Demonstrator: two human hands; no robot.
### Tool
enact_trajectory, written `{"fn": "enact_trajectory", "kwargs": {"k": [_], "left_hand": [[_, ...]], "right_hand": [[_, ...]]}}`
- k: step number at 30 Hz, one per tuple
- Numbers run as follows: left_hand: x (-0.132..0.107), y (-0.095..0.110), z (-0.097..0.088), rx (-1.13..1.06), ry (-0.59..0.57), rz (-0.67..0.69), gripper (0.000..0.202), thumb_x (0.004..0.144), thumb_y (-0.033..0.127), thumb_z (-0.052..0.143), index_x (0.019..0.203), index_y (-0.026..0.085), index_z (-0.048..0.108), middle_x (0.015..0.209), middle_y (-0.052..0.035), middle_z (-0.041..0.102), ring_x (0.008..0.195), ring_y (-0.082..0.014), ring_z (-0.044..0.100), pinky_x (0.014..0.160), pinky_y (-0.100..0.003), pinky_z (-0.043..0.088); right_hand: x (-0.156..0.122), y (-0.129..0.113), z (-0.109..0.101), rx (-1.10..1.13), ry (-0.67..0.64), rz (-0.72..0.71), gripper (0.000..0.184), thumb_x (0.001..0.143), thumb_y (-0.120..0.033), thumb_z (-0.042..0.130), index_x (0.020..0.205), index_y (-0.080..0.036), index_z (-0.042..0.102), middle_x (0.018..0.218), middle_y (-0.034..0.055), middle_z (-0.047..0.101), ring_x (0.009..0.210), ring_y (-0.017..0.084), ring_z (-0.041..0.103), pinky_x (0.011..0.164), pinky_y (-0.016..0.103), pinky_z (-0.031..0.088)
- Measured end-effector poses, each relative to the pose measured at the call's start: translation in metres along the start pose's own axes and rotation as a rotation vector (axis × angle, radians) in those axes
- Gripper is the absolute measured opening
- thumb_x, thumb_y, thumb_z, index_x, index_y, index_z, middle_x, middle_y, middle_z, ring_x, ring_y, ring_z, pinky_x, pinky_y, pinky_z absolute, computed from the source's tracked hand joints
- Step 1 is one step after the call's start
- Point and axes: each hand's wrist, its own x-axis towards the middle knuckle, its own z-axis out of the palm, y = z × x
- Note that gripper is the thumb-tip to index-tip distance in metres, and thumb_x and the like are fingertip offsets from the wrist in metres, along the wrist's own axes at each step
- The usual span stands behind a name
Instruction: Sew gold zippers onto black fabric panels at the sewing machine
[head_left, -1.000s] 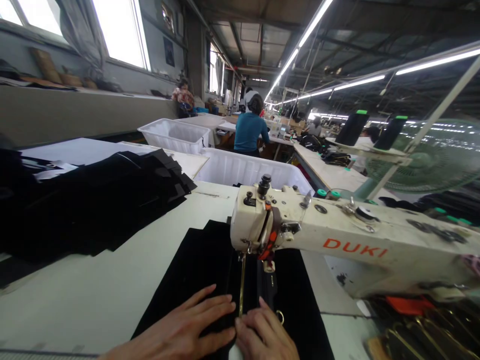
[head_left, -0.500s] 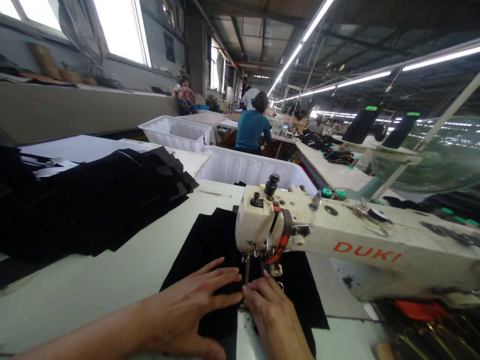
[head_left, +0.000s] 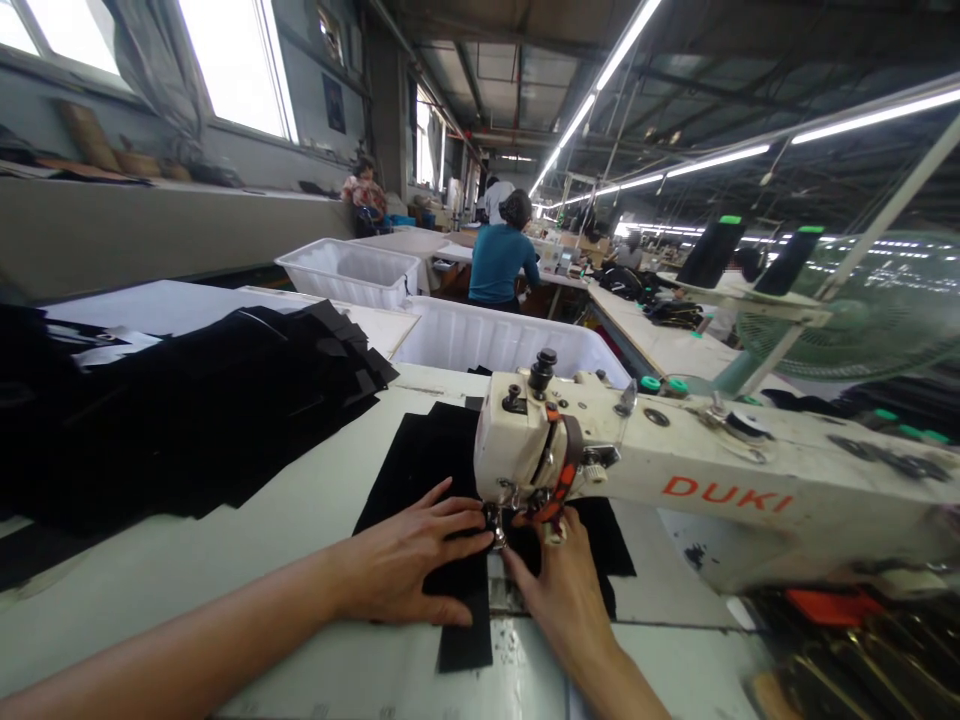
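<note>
A black fabric piece [head_left: 427, 455] lies flat under the head of a white DUKI sewing machine [head_left: 675, 480]. My left hand [head_left: 409, 555] rests flat on the cloth, fingers spread, fingertips close to the needle area. To the right of the needle, my right hand [head_left: 562, 590] presses the cloth with its fingers stretched forward under the machine head. A narrow black strip [head_left: 465, 640] trails toward me between the hands.
A big stack of black cut pieces [head_left: 187, 410] covers the table's left side. White plastic bins [head_left: 495, 340] stand behind the machine. A green fan [head_left: 855, 320] and thread cones [head_left: 709, 255] are at right. Other people work at tables further back.
The black fabric has fed away from me under the needle, and both hands have followed it forward toward the machine head. Less cloth lies in front of the needle now.
</note>
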Motion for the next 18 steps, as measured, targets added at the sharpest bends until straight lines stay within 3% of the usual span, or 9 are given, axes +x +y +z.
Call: {"fn": "enact_trajectory", "kwargs": {"k": [7,14,18], "left_hand": [[0.000,-0.004,0.005,0.070,0.011,0.028,0.056,0.095,0.045,0.057,0.145,0.023,0.044,0.140,-0.0121,0.052,0.136,-0.0298,0.039,0.118,-0.055,0.011],[-0.001,-0.011,0.011,0.074,0.015,0.047,0.044,0.100,0.030,0.049,0.144,0.027,0.045,0.140,-0.0102,0.051,0.138,-0.0270,0.037,0.118,-0.055,0.010],[-0.001,-0.009,0.010,0.082,0.034,0.049,0.046,0.100,0.025,0.046,0.146,0.028,0.042,0.141,-0.0088,0.051,0.136,-0.0266,0.039,0.118,-0.054,0.014]], "right_hand": [[0.006,0.000,0.006,-0.135,-0.021,-0.002,0.020,0.078,-0.023,0.071,0.098,-0.018,0.070,0.109,0.0144,0.065,0.104,0.036,0.054,0.086,0.047,0.045],[0.031,-0.004,0.026,-0.179,0.008,0.040,0.014,0.089,-0.020,0.058,0.084,-0.018,0.071,0.088,0.0126,0.070,0.095,0.033,0.059,0.082,0.046,0.040],[0.032,0.006,0.015,-0.182,-0.009,-0.054,0.012,0.090,-0.023,0.061,0.085,-0.018,0.071,0.089,0.0100,0.070,0.094,0.029,0.060,0.079,0.040,0.043]]}}
